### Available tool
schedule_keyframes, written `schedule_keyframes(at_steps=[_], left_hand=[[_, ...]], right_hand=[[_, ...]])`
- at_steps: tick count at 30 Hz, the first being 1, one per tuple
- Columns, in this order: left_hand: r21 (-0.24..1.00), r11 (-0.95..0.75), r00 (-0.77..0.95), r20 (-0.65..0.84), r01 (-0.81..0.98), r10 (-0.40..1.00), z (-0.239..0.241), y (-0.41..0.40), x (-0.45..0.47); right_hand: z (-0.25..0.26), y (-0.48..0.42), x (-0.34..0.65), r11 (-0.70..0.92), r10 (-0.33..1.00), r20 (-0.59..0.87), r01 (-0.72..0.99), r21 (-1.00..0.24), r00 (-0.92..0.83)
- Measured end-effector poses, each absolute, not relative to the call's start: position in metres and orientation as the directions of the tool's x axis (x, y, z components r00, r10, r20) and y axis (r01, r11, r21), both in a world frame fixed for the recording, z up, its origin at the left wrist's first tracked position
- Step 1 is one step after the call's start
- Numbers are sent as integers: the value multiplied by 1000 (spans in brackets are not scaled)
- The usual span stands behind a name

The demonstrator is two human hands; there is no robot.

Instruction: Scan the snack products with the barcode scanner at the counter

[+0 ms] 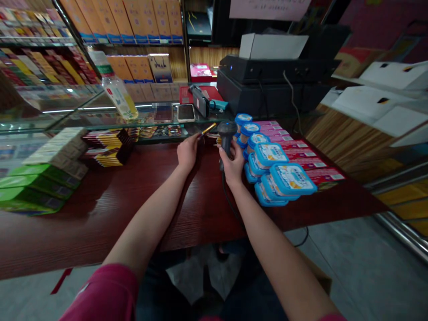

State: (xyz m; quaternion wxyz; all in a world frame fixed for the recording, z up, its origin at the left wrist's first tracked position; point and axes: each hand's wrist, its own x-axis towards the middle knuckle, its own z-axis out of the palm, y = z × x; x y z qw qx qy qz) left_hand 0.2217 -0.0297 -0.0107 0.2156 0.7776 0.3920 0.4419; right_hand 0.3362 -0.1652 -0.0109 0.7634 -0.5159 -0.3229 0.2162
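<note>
My left hand is closed on a thin packet with a gold edge, held up over the far side of the counter. Its flat face is turned away, so I cannot read what it is. My right hand is wrapped around the handle of a dark barcode scanner, upright, its head close to the packet's right end. A cable runs down from the scanner across the wood. Just right of this hand stand stacked blue-lidded tubs.
Pink and red boxes lie in a row behind the tubs. Green cartons and dark gold-edged packs sit on the counter at left. A bottle and a phone rest on the glass case, beside a black machine.
</note>
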Motion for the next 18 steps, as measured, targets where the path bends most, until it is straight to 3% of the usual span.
schedule_keyframes(at_steps=[2,5,8,13,18], left_hand=[[810,-482,191,442,335,876,-11,-28,201],[977,-195,108,186,84,977,-11,-23,162],[991,39,179,-15,-131,984,-11,-22,116],[973,83,241,-30,-214,970,-8,-29,52],[967,89,186,-45,-239,982,-9,-32,38]], right_hand=[[-3,-175,329,346,743,240,-52,-937,624],[8,-189,317,282,892,182,-195,-939,414],[14,-196,301,205,971,154,-299,-932,184],[14,-175,263,105,991,126,-307,-946,-49],[12,-151,226,119,991,132,-353,-928,-12]])
